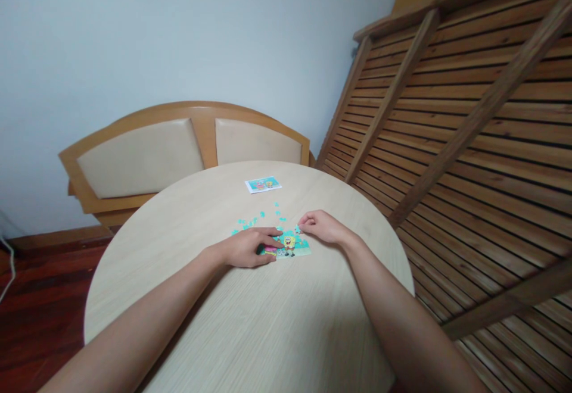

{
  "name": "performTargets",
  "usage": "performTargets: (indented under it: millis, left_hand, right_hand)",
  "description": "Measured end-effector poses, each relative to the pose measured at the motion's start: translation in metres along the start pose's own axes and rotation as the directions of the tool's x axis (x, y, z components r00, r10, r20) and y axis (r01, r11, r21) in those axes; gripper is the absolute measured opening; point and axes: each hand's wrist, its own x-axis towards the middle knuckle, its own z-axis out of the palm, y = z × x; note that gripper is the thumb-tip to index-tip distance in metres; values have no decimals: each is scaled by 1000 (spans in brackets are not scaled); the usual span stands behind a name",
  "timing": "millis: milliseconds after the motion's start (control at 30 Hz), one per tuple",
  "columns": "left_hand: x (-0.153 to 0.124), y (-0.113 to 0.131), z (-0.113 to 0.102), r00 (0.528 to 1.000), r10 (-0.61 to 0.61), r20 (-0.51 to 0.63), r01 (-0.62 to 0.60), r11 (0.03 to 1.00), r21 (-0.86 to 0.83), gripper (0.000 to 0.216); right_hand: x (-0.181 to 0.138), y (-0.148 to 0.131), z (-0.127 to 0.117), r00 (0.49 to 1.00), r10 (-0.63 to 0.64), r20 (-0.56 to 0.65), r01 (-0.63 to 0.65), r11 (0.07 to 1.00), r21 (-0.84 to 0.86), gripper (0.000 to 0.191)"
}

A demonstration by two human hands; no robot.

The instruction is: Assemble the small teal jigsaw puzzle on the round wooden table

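Note:
A partly joined jigsaw puzzle [290, 244] lies on the round table, showing a yellow square cartoon figure on a turquoise ground. My left hand [250, 246] rests flat over its left part, fingers spread, hiding some of the picture. At the puzzle's upper right edge, my right hand [319, 225] pinches a small turquoise puzzle piece [298, 229] between thumb and fingertips. Several loose turquoise pieces [262, 214] are scattered just beyond the puzzle and my left hand.
Farther back on the pale wooden table [214, 327] lies a printed picture sheet [263, 185] with similar cartoon figures. Behind the table stands a padded headboard [143, 158] against the wall. A slatted wooden frame [447, 161] leans close along the right side.

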Motion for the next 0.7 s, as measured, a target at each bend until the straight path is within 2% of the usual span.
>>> performTargets:
  millis: [700]
  left_hand:
    - [3, 6, 4, 999, 17, -31, -17, 1000, 2, 40]
  right_hand:
    - [6, 3, 11, 998, -60, -15, 60, 998, 30, 15]
